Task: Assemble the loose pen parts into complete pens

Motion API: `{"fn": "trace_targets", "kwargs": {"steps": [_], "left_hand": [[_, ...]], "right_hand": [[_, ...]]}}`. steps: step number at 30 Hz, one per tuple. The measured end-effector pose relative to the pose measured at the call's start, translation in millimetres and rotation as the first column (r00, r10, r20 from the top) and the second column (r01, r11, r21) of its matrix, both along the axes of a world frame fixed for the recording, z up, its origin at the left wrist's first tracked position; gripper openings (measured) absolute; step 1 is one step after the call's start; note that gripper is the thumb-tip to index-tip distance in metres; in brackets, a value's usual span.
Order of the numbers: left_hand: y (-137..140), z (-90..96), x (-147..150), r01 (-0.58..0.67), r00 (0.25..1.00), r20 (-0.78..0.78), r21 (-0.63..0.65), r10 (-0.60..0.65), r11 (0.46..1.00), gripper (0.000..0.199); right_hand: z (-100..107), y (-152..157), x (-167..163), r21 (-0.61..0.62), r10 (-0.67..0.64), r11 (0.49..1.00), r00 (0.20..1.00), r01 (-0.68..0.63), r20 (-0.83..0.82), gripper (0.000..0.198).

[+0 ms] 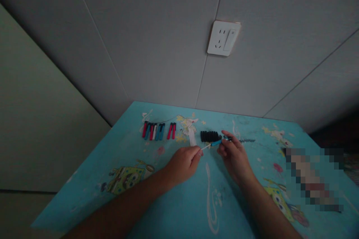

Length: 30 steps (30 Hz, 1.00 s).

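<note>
The blue tube (215, 143) lay between the two hands above the table (179, 213), its long axis running from the left hand's side up and away to the right, with the white rod (206, 146) at its left end on nearly the same line — how far the rod went in, I could not tell. The left hand (185, 162) was closed on the rod's near end, while the right hand (234, 155) pinched the tube's far end, index finger raised. The black pieces (210, 136) lay just beyond the tube — nearer the right hand than the left.
</note>
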<state>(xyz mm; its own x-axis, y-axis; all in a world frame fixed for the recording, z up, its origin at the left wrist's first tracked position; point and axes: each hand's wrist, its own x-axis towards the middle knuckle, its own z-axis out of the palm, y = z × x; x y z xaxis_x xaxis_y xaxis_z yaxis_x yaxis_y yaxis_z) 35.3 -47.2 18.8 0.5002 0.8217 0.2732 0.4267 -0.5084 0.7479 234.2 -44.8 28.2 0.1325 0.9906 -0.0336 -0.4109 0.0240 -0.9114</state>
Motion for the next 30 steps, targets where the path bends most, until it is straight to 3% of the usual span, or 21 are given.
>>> {"fn": "trace_targets", "kwargs": {"steps": [5,9,15,22,30], "left_hand": [[1.2,-7.2,2.9,0.012,0.998,-0.061,-0.005,-0.012,1.000,0.025],[2.5,-6.6,4.0,0.010,1.000,-0.019,-0.051,-0.011,0.999,0.025],[-1.1,5.2,3.5,-0.016,0.994,0.107,-0.113,0.029,0.993,0.019],[3.9,5.6,2.2,-0.029,0.983,0.178,-0.127,0.052,0.991,0.020],[2.7,7.7,1.9,-0.001,0.986,0.163,-0.108,0.019,0.994,0.026]], "right_hand": [[-1.4,-5.7,-7.3,0.068,-0.005,0.998,0.954,-0.016,0.300,0.040],[-2.4,-10.5,-9.8,0.071,0.047,0.993,0.879,-0.091,0.475,0.030],[-0.5,-8.7,-8.9,0.062,0.074,0.991,0.885,-0.116,0.460,0.027],[2.2,-13.3,-11.1,0.114,0.074,0.984,0.895,-0.137,0.439,0.023],[2.9,-14.0,-10.6,0.148,0.035,0.982,0.891,-0.114,0.452,0.023]]}}
